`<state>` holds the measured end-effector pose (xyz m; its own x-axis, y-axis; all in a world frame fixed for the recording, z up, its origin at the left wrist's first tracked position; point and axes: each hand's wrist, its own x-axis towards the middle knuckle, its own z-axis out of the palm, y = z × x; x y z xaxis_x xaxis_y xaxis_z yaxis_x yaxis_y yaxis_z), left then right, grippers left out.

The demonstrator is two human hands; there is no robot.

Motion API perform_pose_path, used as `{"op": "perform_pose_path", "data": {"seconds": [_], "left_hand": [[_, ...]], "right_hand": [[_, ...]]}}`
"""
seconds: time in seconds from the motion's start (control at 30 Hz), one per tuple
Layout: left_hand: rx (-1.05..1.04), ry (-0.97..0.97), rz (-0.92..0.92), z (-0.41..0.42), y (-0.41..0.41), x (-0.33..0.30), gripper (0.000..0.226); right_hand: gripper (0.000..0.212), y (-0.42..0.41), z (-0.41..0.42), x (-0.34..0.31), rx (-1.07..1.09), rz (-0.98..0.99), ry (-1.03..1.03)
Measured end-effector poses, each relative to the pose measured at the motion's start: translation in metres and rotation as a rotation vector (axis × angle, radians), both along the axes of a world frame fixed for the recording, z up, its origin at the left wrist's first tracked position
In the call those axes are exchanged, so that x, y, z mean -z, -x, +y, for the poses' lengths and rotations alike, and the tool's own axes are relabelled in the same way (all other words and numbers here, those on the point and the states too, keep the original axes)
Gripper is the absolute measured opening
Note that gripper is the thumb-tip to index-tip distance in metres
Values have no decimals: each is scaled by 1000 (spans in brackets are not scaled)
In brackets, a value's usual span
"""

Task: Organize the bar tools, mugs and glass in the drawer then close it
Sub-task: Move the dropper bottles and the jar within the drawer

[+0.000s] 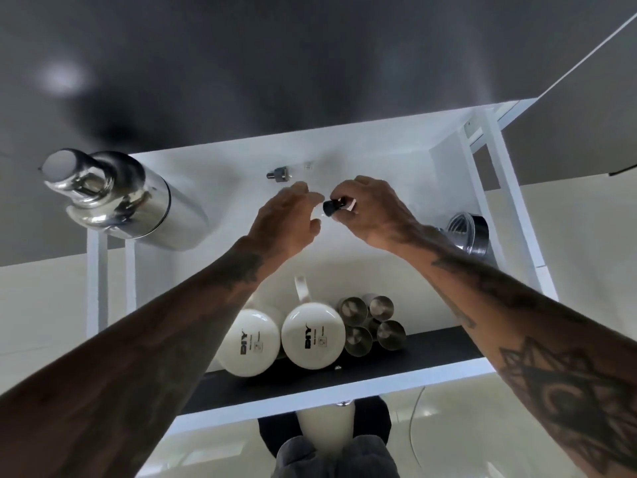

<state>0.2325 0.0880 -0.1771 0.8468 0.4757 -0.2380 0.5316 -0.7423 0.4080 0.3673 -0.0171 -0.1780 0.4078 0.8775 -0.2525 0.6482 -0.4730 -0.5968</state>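
Pinching what looks like a stopper point(331, 207), right hand point(370, 212) fingertips.

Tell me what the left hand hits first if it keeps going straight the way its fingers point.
Probably the small metal pourer lying on the drawer floor just beyond the left hand; depth is unclear, so it might pass above it.

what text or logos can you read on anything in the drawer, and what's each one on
"DIY" on the upturned base of the left white mug, read sideways.
"DIY" on the upturned base of the right white mug, also sideways.
Beside each logo: a thin line of small print and a small square mark, too small to read.
No readable text on the steel cups or the shaker.
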Motion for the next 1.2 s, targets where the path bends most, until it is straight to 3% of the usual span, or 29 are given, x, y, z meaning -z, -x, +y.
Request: {"op": "perform_pose_path", "data": {"seconds": [0.1,0.17,0.37,0.47,0.7,0.83,1.0,1.1,1.2], "left_hand": [[-42,268,-81,-16,8,-12,25],[10,340,-59,-28,14,-17,27],[113,397,130,-48,25,-18,30],[131,408,159,-50,25,-26,34],[119,471,199,-46,29,-32,20],[111,478,211,-43,30,-34,34],[82,490,191,-37,35,-35,44],[93,475,157,-38,37,-32,45],[105,452,110,-36,42,-28,45]], "right_hand": [[13,-2,-17,-30,-62,42,-65],[12,4,-30,-39,-142,65,-39],[13,21,-72,-29,-287,153,-17],[13,25,-81,-25,-297,178,-31],[19,32,-79,-27,-312,172,76],[21,24,-72,-40,-292,161,195],[23,2,-13,-36,-66,-72,19],[38,7,39,-10,-118,-194,21],[38,22,72,14,-208,-381,50]]}}
